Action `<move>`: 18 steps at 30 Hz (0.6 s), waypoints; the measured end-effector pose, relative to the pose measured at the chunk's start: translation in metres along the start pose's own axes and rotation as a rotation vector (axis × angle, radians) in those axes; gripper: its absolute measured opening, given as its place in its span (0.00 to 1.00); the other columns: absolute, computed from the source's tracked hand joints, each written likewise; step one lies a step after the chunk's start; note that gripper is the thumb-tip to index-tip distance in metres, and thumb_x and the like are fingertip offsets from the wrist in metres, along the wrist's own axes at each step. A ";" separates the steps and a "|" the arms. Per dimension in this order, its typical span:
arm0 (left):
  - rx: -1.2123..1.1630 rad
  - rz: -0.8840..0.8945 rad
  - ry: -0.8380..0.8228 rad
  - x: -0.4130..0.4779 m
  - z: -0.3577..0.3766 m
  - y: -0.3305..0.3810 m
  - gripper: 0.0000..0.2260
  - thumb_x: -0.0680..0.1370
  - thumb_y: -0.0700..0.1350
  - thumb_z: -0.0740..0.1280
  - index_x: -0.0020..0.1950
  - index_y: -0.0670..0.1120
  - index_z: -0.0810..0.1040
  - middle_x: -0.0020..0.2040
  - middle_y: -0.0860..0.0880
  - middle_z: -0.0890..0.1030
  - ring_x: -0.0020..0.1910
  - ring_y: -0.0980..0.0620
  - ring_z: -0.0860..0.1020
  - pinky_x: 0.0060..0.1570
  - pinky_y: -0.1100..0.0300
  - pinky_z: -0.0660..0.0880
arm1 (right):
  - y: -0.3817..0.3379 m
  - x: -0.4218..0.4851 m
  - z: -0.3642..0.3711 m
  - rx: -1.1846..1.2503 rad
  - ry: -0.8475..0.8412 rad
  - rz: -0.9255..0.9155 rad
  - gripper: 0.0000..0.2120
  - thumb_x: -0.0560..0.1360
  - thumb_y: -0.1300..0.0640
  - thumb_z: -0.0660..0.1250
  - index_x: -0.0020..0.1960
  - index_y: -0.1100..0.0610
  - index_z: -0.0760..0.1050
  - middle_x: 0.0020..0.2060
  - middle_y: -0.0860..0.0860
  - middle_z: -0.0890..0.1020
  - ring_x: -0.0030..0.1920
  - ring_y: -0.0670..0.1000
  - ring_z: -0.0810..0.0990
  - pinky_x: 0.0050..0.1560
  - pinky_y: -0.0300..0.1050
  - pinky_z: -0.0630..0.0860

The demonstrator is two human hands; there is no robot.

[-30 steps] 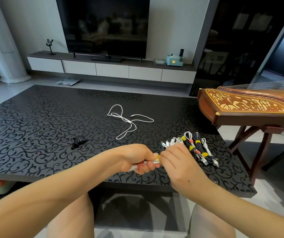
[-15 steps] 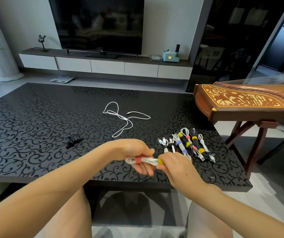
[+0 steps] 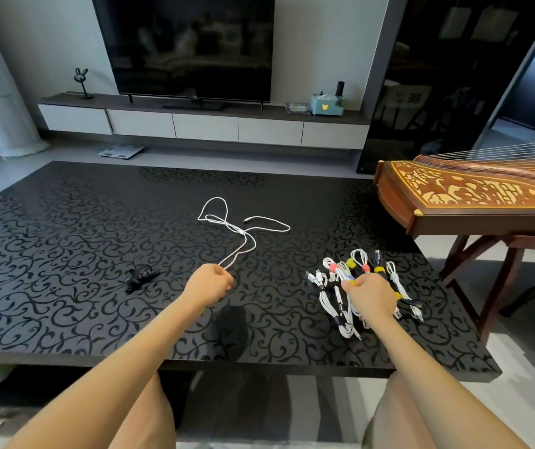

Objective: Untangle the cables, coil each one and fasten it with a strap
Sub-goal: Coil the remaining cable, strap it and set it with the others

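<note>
A loose white cable point(image 3: 243, 226) lies in loops in the middle of the black patterned table point(image 3: 65, 241). My left hand point(image 3: 209, 284) has its fingers curled at the near end of that cable and pinches it. On the right lies a row of coiled cables point(image 3: 334, 299), white and black, bound with pink, yellow and blue straps. My right hand point(image 3: 371, 298) rests over this row, its fingers curled round a white strapped coil at the row's middle. A bunch of black straps point(image 3: 140, 276) lies to the left of my left hand.
A wooden zither point(image 3: 473, 197) on a stand sits just beyond the table's right edge. Behind the table are a TV point(image 3: 185, 47), a low white cabinet point(image 3: 204, 124) and a scale point(image 3: 121, 151) on the floor. My knees are below the table's near edge.
My hands have separated. The right one carried the strapped white coil to the row on the right; the left one moved forward to the end of the loose white cable.
</note>
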State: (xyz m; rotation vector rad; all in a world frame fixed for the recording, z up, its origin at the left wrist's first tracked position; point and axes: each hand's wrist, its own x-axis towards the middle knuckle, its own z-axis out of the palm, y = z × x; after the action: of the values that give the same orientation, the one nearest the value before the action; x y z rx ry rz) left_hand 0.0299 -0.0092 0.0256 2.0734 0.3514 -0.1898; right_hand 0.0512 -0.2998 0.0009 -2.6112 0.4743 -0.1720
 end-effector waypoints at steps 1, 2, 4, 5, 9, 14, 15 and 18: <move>0.083 0.023 0.045 0.008 -0.002 -0.004 0.10 0.76 0.39 0.62 0.36 0.43 0.76 0.33 0.45 0.76 0.31 0.48 0.71 0.34 0.59 0.67 | -0.002 0.005 0.003 -0.046 -0.001 -0.008 0.23 0.75 0.50 0.67 0.29 0.56 0.61 0.23 0.50 0.62 0.23 0.51 0.61 0.26 0.40 0.54; 0.171 0.039 0.090 0.010 -0.002 -0.008 0.09 0.77 0.41 0.62 0.38 0.44 0.77 0.33 0.46 0.76 0.32 0.48 0.73 0.35 0.59 0.67 | -0.002 0.003 0.002 -0.126 -0.011 -0.026 0.21 0.76 0.49 0.67 0.31 0.56 0.62 0.24 0.50 0.64 0.25 0.52 0.66 0.26 0.41 0.57; 0.290 0.054 0.153 0.023 -0.003 -0.014 0.07 0.78 0.45 0.62 0.47 0.44 0.78 0.39 0.47 0.80 0.41 0.47 0.77 0.41 0.58 0.69 | -0.003 0.002 0.003 -0.357 0.032 -0.141 0.13 0.75 0.48 0.68 0.39 0.55 0.71 0.32 0.51 0.75 0.36 0.54 0.77 0.36 0.44 0.67; 0.341 0.061 0.176 0.030 -0.001 -0.017 0.09 0.79 0.47 0.62 0.51 0.44 0.78 0.45 0.46 0.81 0.47 0.45 0.78 0.45 0.57 0.70 | -0.003 0.001 0.007 -0.437 0.082 -0.216 0.12 0.72 0.48 0.72 0.46 0.56 0.75 0.38 0.53 0.79 0.43 0.57 0.79 0.42 0.47 0.70; 0.768 0.198 0.214 0.063 0.015 -0.029 0.18 0.79 0.55 0.60 0.64 0.46 0.73 0.61 0.44 0.76 0.60 0.41 0.72 0.58 0.53 0.68 | -0.017 -0.008 0.023 -0.357 0.092 -0.479 0.21 0.61 0.54 0.81 0.50 0.60 0.81 0.39 0.55 0.82 0.41 0.60 0.80 0.40 0.50 0.75; 0.950 0.348 0.087 0.083 0.020 -0.028 0.08 0.78 0.40 0.59 0.53 0.47 0.76 0.53 0.46 0.79 0.54 0.44 0.74 0.45 0.56 0.62 | -0.058 -0.028 0.034 -0.178 -0.048 -0.663 0.23 0.77 0.52 0.66 0.69 0.57 0.70 0.60 0.52 0.78 0.60 0.55 0.75 0.62 0.49 0.70; 0.907 0.387 0.065 0.080 0.018 -0.027 0.07 0.77 0.38 0.59 0.48 0.47 0.74 0.50 0.46 0.80 0.51 0.44 0.75 0.43 0.57 0.61 | -0.067 -0.030 0.036 -0.164 -0.082 -0.677 0.24 0.78 0.51 0.63 0.73 0.55 0.65 0.63 0.50 0.75 0.63 0.54 0.73 0.64 0.47 0.68; 0.661 0.489 0.000 0.051 0.005 -0.017 0.07 0.78 0.37 0.58 0.42 0.47 0.69 0.41 0.49 0.76 0.42 0.49 0.73 0.39 0.59 0.62 | -0.093 -0.032 0.044 -0.168 -0.162 -0.752 0.30 0.78 0.49 0.63 0.76 0.50 0.55 0.69 0.50 0.68 0.67 0.54 0.68 0.66 0.47 0.65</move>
State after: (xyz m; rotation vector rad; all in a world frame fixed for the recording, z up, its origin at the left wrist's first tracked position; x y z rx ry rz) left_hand 0.0728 0.0029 -0.0054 2.7351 -0.2670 -0.0035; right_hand 0.0584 -0.1926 0.0056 -2.8093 -0.5885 -0.1627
